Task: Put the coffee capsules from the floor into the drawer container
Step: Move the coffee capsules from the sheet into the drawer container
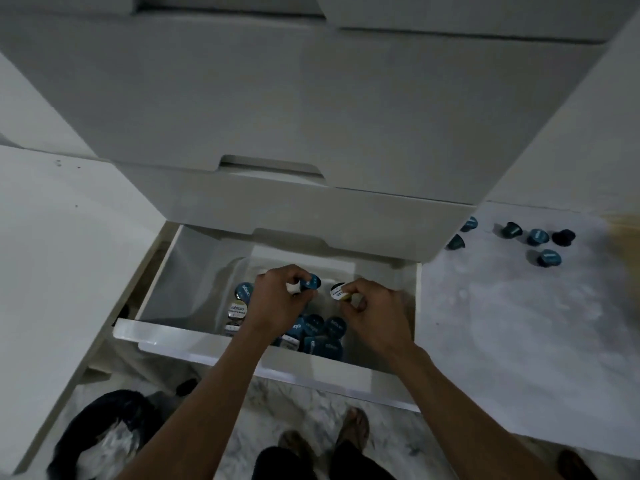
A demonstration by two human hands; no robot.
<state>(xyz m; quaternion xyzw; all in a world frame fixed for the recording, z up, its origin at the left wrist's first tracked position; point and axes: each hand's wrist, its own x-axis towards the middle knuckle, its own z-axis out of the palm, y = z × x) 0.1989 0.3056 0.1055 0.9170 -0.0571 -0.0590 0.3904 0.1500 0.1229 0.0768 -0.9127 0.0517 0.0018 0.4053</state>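
1. I am looking down into an open white drawer (242, 348) at the bottom of a white cabinet, with both my bare arms reaching into it.
2. My left hand (277, 299) is curled closed around a blue capsule (310, 283), pinched at the fingertips – something white shows in the same grip, but I cannot tell what it is.
3. My right hand (372, 308) is closed too, pinching a capsule with a white lid (336, 292) over the clear container (239, 268) inside the drawer.
4. Beneath my hands, the container already holds a pile of capsules (320, 336) (mostly blue-lidded, a few pale ones at the left).
5. The task looks partly done – six loose capsules on the floor (538, 237) lie well to the right of the drawer, on pale marble.
6. One dark, blurred object (186, 386) sits on the floor near the drawer's left front; it may be another capsule.
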